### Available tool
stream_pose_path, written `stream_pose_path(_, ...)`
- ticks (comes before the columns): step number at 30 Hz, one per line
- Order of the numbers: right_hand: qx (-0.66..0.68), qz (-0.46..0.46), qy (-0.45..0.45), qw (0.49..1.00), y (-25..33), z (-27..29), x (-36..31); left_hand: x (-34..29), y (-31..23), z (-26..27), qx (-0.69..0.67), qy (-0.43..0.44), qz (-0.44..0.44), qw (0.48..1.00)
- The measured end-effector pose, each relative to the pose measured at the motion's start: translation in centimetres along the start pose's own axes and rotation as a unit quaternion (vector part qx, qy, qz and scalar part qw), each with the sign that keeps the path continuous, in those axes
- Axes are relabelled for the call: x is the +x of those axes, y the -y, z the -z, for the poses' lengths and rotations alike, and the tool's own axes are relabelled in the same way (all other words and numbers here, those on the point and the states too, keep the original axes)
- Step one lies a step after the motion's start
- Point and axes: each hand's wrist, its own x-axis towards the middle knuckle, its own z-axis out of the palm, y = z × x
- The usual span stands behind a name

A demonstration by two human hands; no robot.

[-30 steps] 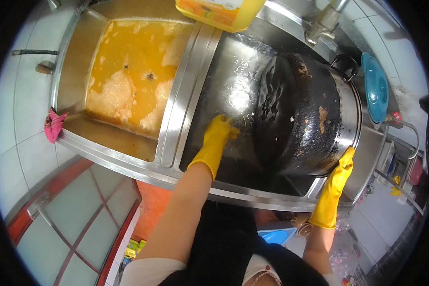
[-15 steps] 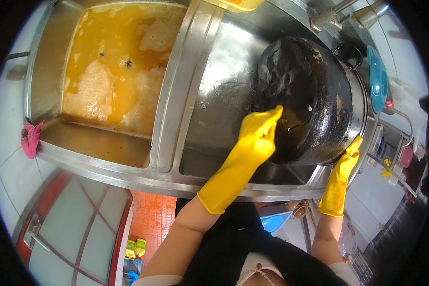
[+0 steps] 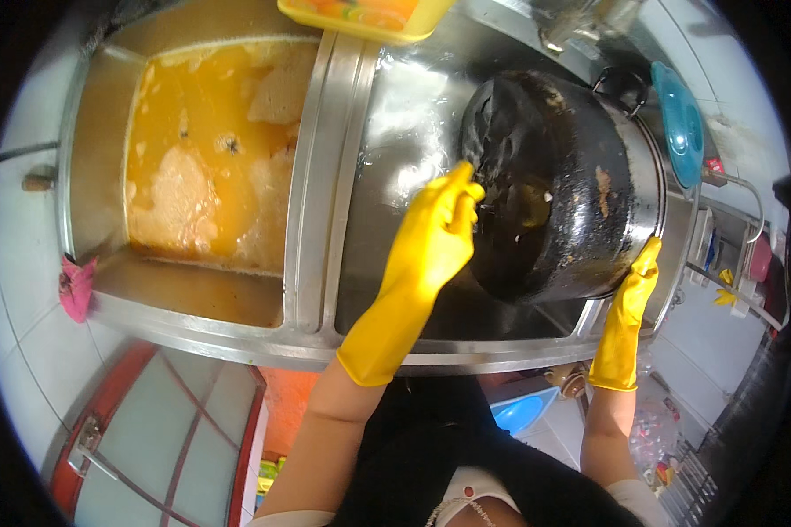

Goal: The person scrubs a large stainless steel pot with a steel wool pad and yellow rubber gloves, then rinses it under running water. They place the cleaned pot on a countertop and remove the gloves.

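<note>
A large blackened pot [image 3: 580, 202] lies on its side in the right sink basin, its dark bottom facing left and its steel rim to the right. My left hand [image 3: 435, 224], in a yellow rubber glove, is at the left edge of the pot's bottom. Its fingers are curled together; whatever they may hold is hidden. My right hand [image 3: 637, 277], gloved in yellow too, grips the pot's rim at the near right side, fingertips upward. A black loop handle [image 3: 622, 86] sticks out at the far side of the pot.
Cloudy orange liquid [image 3: 224, 114] with foam fills part of the left basin. A metal divider [image 3: 312, 202] separates the basins. A yellow tray [image 3: 395, 33] sits at the far edge, a teal basin [image 3: 679, 123] behind the pot. A pink cloth [image 3: 77, 285] hangs at the left corner.
My left hand has moved left and slightly up across the pot's bottom to its edge. My right hand stays at the rim. The whole view has shifted a little.
</note>
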Motion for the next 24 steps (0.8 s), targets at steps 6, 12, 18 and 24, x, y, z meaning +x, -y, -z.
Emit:
stream_pose_path(6, -0.149, -0.016, 0.013, 0.989, -3.8, 0.1, 0.3, 5.8, -9.8, 0.5, -0.213, 0.06, 0.119, 0.968)
stream_pose_path(12, -0.211, -0.048, -0.084, 0.973, -1.7, -2.1, -2.6, 17.3, -13.5, -10.7, -0.1, 0.054, -0.131, 0.985)
stream_pose_path(18, -0.252, -0.084, -0.11, 0.958, 3.2, -3.7, -4.5, 26.2, -17.5, -15.9, 0.169, 0.08, -0.045, 0.981)
stream_pose_path(24, -0.153, -0.111, -0.019, 0.982, 5.3, -3.1, -4.5, 20.0, -18.0, -15.7, 0.227, 0.323, -0.215, 0.893)
